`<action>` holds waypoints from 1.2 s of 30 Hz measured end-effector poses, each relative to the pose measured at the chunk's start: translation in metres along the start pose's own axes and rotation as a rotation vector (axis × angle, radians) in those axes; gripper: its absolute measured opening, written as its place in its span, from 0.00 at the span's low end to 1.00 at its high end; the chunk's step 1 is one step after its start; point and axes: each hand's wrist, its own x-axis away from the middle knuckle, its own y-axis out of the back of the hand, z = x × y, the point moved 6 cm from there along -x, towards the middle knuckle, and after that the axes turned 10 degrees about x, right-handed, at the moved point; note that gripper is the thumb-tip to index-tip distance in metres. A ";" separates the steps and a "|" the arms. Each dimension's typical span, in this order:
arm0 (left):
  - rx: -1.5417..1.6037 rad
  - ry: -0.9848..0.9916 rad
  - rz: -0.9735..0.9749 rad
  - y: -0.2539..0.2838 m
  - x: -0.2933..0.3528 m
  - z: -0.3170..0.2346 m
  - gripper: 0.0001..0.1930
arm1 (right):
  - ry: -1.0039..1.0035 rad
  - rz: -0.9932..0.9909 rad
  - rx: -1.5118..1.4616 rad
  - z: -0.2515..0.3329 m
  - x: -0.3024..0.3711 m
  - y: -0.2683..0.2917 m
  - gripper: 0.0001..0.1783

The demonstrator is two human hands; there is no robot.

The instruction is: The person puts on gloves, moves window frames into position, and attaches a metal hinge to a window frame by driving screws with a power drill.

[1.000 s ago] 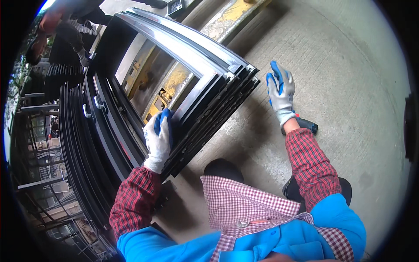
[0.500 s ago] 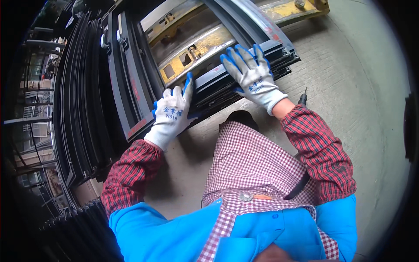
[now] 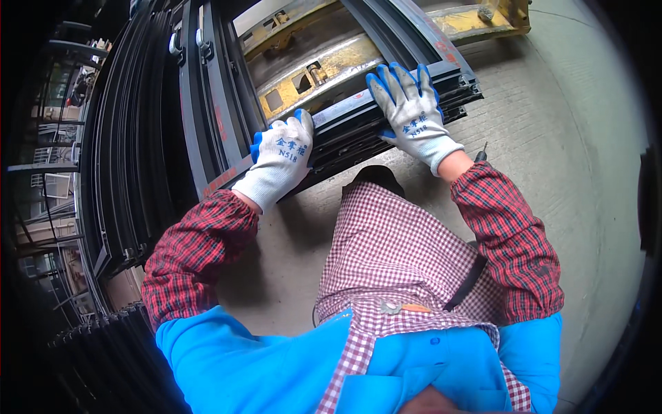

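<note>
Left hand: fingers bent over the near rail of the top frame; I cannot tell whether they clamp it.
Right hand: palm down, fingers spread over the top frame's near right corner, not closed; a hard push with so little hooked round could skid off.
Top frame: under both hands; uneven force from the two sides could twist it askew and scrape its rails.
Lower frames: layered beneath the top frame; a sudden slip could pinch fingertips between edges.
Pointed tool: on the floor right of the top frame, partly hidden by the forearm; a careless step could catch it.
Yellow beams: visible through the top frame's opening; whether glass fills that is unclear, but if so, leaning there could crack it.
</note>
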 end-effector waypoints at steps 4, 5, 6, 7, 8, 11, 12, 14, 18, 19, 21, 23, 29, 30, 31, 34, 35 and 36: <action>0.019 0.060 -0.009 0.015 0.014 0.006 0.34 | 0.011 -0.010 -0.031 0.001 -0.001 0.007 0.59; 0.054 0.065 -0.068 0.023 0.022 0.010 0.31 | 0.003 -0.004 -0.035 -0.001 0.000 0.008 0.58; 0.089 0.071 -0.126 0.031 0.030 0.013 0.28 | -0.004 0.001 -0.040 -0.002 0.001 0.009 0.58; 0.125 0.075 -0.184 0.036 0.036 0.013 0.26 | -0.011 0.008 -0.045 -0.004 0.002 0.009 0.58; 0.118 0.074 -0.185 0.035 0.042 0.011 0.26 | -0.015 0.004 -0.047 -0.003 0.002 0.012 0.58; 0.115 0.207 -0.067 0.003 0.063 0.012 0.20 | 0.002 0.053 0.008 -0.001 -0.003 0.024 0.54; 0.116 0.253 -0.027 -0.007 0.067 0.014 0.18 | 0.011 0.070 0.027 0.001 -0.004 0.026 0.53; 0.132 0.247 -0.062 -0.016 0.064 0.014 0.17 | 0.025 0.096 0.006 0.003 -0.010 0.026 0.52; 0.174 0.249 -0.157 -0.027 0.053 0.008 0.14 | 0.080 0.166 -0.073 0.002 -0.020 0.023 0.50; 0.152 0.227 -0.171 -0.030 0.051 0.005 0.13 | 0.077 0.156 -0.073 0.002 -0.020 0.025 0.50; 0.104 0.184 -0.196 -0.033 0.045 0.000 0.12 | 0.069 0.132 -0.075 0.002 -0.020 0.029 0.51; 0.076 0.159 -0.206 -0.037 0.044 -0.002 0.12 | 0.060 0.120 -0.080 0.001 -0.020 0.029 0.51; 0.156 0.101 -0.275 -0.032 0.045 0.001 0.07 | 0.054 0.167 -0.129 -0.002 -0.020 0.025 0.52; 0.167 0.099 -0.284 -0.028 0.048 0.000 0.07 | 0.055 0.201 -0.126 -0.002 -0.022 0.025 0.52; 0.179 0.097 -0.293 -0.023 0.050 0.000 0.06 | 0.056 0.236 -0.123 -0.001 -0.023 0.024 0.52; 0.251 0.091 -0.367 0.020 0.057 0.007 0.04 | 0.065 0.266 -0.162 -0.004 -0.023 0.022 0.52; 0.261 0.063 -0.365 0.034 0.051 0.003 0.04 | 0.060 0.270 -0.186 -0.010 -0.019 0.018 0.51; 0.200 0.062 -0.266 0.044 0.048 0.001 0.04 | 0.073 0.260 -0.219 -0.011 -0.021 0.018 0.51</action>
